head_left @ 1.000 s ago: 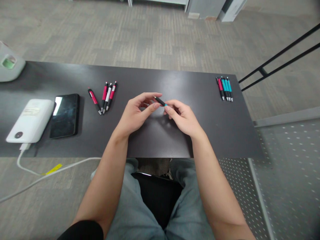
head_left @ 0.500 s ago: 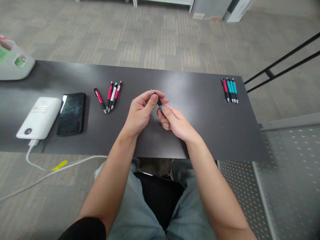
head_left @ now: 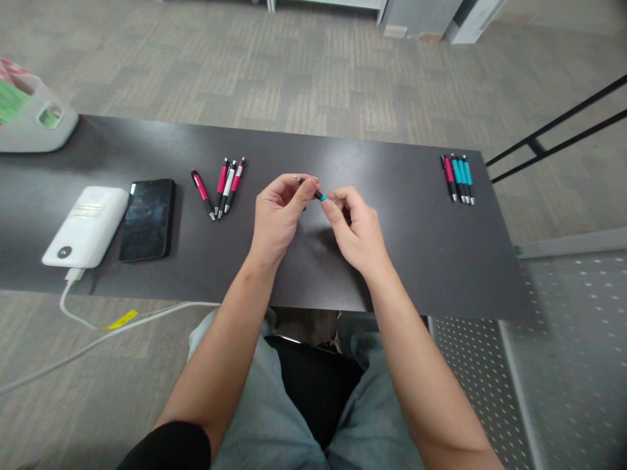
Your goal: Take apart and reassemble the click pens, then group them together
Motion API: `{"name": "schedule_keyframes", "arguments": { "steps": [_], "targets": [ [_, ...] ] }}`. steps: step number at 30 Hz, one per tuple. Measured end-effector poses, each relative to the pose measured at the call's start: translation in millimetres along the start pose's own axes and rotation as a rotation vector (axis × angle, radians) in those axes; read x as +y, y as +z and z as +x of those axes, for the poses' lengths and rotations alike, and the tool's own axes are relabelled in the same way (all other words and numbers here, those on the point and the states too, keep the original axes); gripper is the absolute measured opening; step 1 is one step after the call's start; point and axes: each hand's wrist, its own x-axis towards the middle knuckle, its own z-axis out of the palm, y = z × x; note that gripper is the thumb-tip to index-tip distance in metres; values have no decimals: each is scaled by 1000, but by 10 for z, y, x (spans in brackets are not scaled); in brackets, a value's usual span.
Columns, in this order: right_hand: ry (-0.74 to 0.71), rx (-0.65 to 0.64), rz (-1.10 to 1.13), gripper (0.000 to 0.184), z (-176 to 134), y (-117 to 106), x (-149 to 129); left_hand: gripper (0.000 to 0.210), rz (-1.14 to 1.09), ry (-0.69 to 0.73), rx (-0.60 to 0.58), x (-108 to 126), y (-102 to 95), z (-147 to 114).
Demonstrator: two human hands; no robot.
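Grey patterned carpet (head_left: 304, 85) spreads beyond a dark worktop (head_left: 416, 254), and over the middle of that worktop two bare hands meet on one teal-and-black pen (head_left: 320, 195). Its long axis runs aslant — the pointed metal end is aimed left and away from the person, the teal barrel back toward the right and nearer. The left hand (head_left: 277, 219) has a narrow grip, thumb and fingers pinched on the black front part just behind the point. The right hand (head_left: 360, 228) is closed on the teal part, thumb on top; its palm hides the rear end.

Left of the hands lie three pens side by side, red, white and red (head_left: 227, 188), silver tips toward the person; one loose red pen (head_left: 202, 193) slants the other way, its tip just beside theirs. Further left are a black phone-like slab (head_left: 147, 219) and a white power bank (head_left: 88, 225) with a white cable (head_left: 66, 313) plugged in. Near the worktop's far right corner, one red pen (head_left: 449, 177) and three teal pens (head_left: 463, 179) lie in a row — tips toward the person.
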Motion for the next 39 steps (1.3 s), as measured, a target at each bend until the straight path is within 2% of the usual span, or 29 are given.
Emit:
{"name": "schedule_keyframes", "arguments": {
  "steps": [5, 8, 10, 15, 17, 20, 22, 25, 28, 31, 34, 39],
  "targets": [
    [-8, -22, 26, 10, -7, -25, 14, 21, 68, 12, 11, -14, -6, 5],
    [41, -28, 55, 25, -22, -20, 21, 23, 89, 21, 16, -15, -6, -1],
    [67, -54, 54, 28, -23, -21, 30, 23, 101, 28, 21, -17, -7, -3],
    [-27, -79, 31, 5, 5, -20, 56, 23, 93, 38, 20, -32, -10, -1],
    [-45, -49, 44, 10, 1, -17, 55, 21, 87, 37, 14, -36, -11, -3],
    [3, -46, 32, 19, -14, -16, 49, 21, 88, 34, 8, -38, -10, -8],
    [24, -76, 8, 13, -15, -18, 51, 21, 88, 26, 11, -37, -8, -11],
    [-18, -97, 6, 5, -3, -20, 65, 23, 95, 22, 20, -33, -4, -11],
    [-29, -73, 13, 10, -1, -19, 70, 24, 120, 27, 34, -30, -2, -8],
    [19, -75, -9, 16, -5, -14, 51, 23, 126, 24, 34, -32, -1, 0],
    [48, -89, -28, 14, 7, -8, 23, 23, 108, 33, 27, -39, -1, 5],
    [8, -43, -15, 12, 12, -14, 17, 23, 113, 34, 33, -43, -5, -6]
  ]
}}
